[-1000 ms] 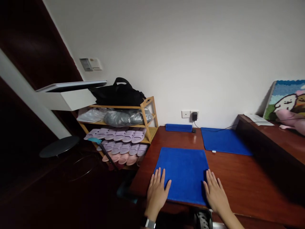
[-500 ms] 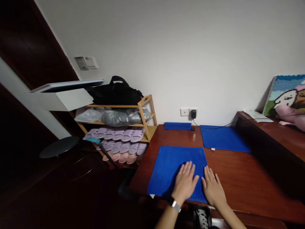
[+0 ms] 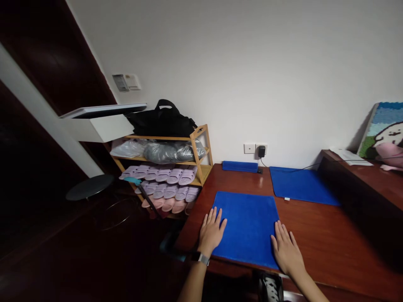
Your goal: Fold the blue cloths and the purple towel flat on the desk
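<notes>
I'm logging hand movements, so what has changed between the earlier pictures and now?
The bare left hand moved rightward over the square blue fabric cloth, then back to its left edge, slightly farther forward than at first. Nothing was grasped. The bare right hand stayed by the right edge; the cloth stayed flat on the reddish-brown wooden table.

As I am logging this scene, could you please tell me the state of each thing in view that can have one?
Near blue cloth: spread flat
Far blue cloth: spread flat
Blue strip: folded or rolled, unclear which
Black adapter: plugged in
Slippers: lined up in rows
Black bag: handle raised
Left grip: open, palm down
Right grip: open, palm down
</notes>
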The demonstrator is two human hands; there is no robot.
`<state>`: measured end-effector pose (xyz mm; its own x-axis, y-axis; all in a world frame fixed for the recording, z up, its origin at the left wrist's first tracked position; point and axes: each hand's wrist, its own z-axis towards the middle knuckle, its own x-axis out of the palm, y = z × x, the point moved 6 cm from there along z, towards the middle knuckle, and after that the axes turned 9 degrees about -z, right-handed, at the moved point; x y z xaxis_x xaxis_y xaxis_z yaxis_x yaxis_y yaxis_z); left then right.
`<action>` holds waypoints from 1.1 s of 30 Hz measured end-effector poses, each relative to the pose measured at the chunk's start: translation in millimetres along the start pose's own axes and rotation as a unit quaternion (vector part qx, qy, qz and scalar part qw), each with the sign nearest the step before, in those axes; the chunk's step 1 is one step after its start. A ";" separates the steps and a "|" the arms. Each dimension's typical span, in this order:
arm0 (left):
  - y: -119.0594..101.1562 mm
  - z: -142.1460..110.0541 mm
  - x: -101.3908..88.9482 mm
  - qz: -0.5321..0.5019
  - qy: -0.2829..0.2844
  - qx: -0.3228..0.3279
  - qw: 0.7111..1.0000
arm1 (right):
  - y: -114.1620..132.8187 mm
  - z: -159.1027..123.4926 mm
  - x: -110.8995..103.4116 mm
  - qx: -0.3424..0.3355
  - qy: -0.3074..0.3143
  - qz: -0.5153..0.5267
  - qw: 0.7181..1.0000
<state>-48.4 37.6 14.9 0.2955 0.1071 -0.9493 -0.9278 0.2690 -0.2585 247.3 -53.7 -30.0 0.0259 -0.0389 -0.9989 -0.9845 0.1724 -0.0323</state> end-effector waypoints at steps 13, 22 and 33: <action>8.8 -3.2 0.1 0.003 -0.027 0.002 1.000 | 8.8 60.9 -27.1 0.016 0.021 -0.017 0.999; -107.1 23.8 4.8 -0.047 -0.042 0.124 0.990 | 5.1 63.0 -19.9 0.010 0.011 0.017 1.000; -99.6 44.5 32.5 -0.069 0.062 0.102 0.990 | 6.3 63.8 -20.7 0.014 0.019 0.011 1.000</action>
<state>63.7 56.9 17.8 0.3741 -0.0593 -0.9255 -0.8111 0.4628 -0.3576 251.6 10.9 -11.7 -0.0027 -0.0713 -0.9975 -0.9796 0.2005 -0.0116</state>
